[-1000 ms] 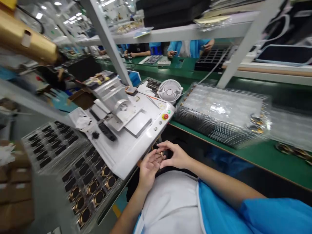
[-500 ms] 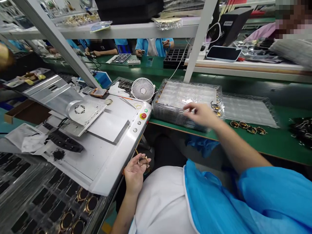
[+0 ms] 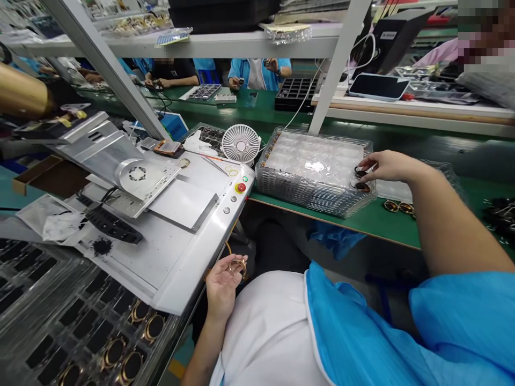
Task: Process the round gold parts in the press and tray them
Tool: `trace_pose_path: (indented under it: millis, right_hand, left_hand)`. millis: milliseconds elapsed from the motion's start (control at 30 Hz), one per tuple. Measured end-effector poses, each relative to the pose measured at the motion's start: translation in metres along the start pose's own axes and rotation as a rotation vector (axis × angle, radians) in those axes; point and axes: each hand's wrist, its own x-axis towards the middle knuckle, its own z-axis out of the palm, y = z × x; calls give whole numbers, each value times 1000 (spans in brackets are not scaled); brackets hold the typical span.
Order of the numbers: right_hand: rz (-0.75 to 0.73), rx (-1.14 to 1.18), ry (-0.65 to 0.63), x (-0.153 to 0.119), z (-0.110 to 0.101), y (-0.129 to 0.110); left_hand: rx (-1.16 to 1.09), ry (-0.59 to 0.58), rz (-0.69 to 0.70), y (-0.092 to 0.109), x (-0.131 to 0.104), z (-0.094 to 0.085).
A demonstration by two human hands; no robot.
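Observation:
My left hand (image 3: 223,284) is closed on a gold watch case ring (image 3: 237,266), held low beside the machine's front edge. Out to the right, my right hand (image 3: 384,165) has its fingers curled down at the right end of a stack of clear plastic trays (image 3: 317,195). Its fingertips pinch a small dark round part (image 3: 360,172) there. Just below them a second dark and gold part (image 3: 362,186) lies on the top tray. A white sheet of pockets covers most of that tray.
A white machine (image 3: 181,268) with a red button (image 3: 240,187) stands at left. Behind are a small white fan (image 3: 241,145) and a metal shelf post (image 3: 336,75). Gold-rimmed parts (image 3: 391,206) lie on the green bench. Trays of watch cases (image 3: 115,351) fill the lower left. People sit across.
My right hand has moved right, from above the tray stack's front to the round parts at its right end, and its fingers have closed there. My left hand still holds the ring.

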Motion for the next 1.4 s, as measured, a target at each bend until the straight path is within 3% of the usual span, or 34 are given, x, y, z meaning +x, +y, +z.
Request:
trace_pose_path:
  millis: [167,300,367,433,500,600,667,833,900,1000,1100,1267,1400]
  right_hand:
    - [-101,-75,92,-7,-6,-18]
    - [-407,118,225,-36,19,-67]
    - [-601,218,140,-56,47,-108]
    - [-907,366,-24,-77,82,-153]
    - [-1122,507,-169,-94,115,-193]
    - [-1273,675,-315,-108,155,-229]
    - [-1243,756,-380,-110,174,-239]
    - [-757,977,-541,-122,210,-243]
    - [-665,968,-530,-133,221,-246]
    - [-670,922,-389,-144,230,-250]
    - [-764,856,-285,-146,230,-253]
    - [-874,853,-240,-142,230,-251]
    - [-839,903,-267,-145,236,-251]
  left_hand:
    - [-31,-31,-26,-3,-4,-5]
    - [-39,-135,-82,4,-5,2]
    - [-47,-231,-132,13,-6,12]
    - [-77,-340,-182,24,-5,22]
    - [-123,-415,-219,35,-4,30]
    - [-153,-428,-246,46,-5,30]
    - [-156,-368,-217,46,-8,24]
    - [-150,-195,-57,32,-23,13]
    - [-125,-165,-31,24,-27,12]
    - [-100,-165,-22,18,-29,12]
    - [-85,-196,-24,17,-28,9]
    - [-81,-208,-38,21,-25,6]
    - [-113,-159,-56,23,-23,5]
